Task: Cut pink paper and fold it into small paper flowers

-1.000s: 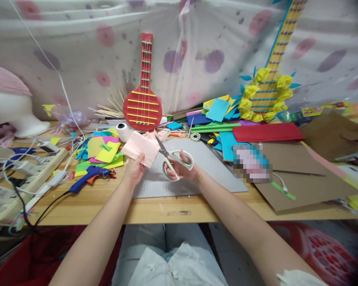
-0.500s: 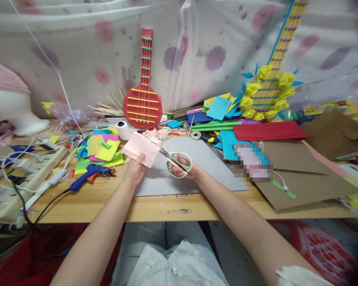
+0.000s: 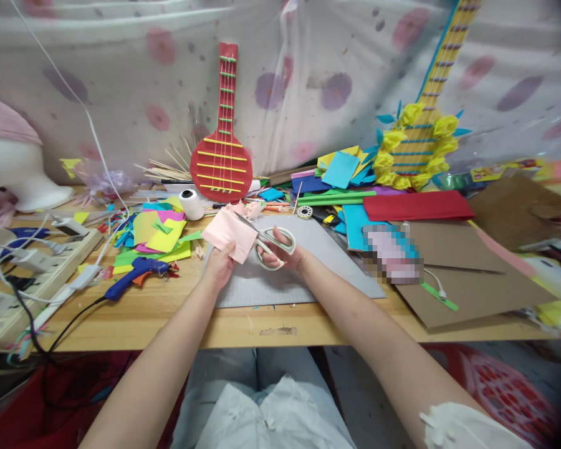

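Observation:
My left hand (image 3: pixel 220 264) pinches the lower edge of a folded pink paper sheet (image 3: pixel 230 234) and holds it up over the grey cutting mat (image 3: pixel 280 280). My right hand (image 3: pixel 280 257) grips white-handled scissors (image 3: pixel 267 240) with fingers through the loops. The blades lie against the right edge of the pink paper and look nearly closed. Both hands sit close together above the mat's far half.
A blue glue gun (image 3: pixel 138 272) lies left of the mat, with a power strip (image 3: pixel 37 274) and cables beyond it. Coloured paper scraps (image 3: pixel 159 236), a thread spool (image 3: pixel 190 204), a red cardboard guitar (image 3: pixel 222 159), a yellow-flowered guitar (image 3: pixel 416 146) and brown cardboard (image 3: pixel 472 274) crowd the table.
The scissors have closed from wide open and moved left into the pink paper. Both hands have drawn together and shifted slightly right and away from me.

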The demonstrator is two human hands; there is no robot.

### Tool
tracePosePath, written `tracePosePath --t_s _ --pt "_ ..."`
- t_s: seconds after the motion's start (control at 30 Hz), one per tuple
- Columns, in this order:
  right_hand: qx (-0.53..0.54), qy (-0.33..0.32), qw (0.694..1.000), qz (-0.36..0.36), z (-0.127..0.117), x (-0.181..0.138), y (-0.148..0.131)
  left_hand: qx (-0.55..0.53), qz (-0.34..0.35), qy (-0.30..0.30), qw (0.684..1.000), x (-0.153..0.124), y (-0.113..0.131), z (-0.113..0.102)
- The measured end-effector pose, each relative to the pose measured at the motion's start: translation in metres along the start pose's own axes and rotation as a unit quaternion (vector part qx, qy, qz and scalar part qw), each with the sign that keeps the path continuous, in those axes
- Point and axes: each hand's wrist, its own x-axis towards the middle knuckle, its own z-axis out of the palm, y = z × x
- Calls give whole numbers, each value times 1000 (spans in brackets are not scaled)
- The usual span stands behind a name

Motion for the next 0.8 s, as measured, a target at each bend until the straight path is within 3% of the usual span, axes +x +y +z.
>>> tracePosePath --t_s 0.3,0.53,0.8 --pt "-22 20 1000 -1 -6 0 5 1 5 -5 1000 -4 6 -7" --pt "-55 -35 998 12 -4 3 -2 29 6 -40 999 -7 -7 -9" --pt "-69 -7 997 -15 -6 8 3 32 11 -30 999 -8 -7 -10"
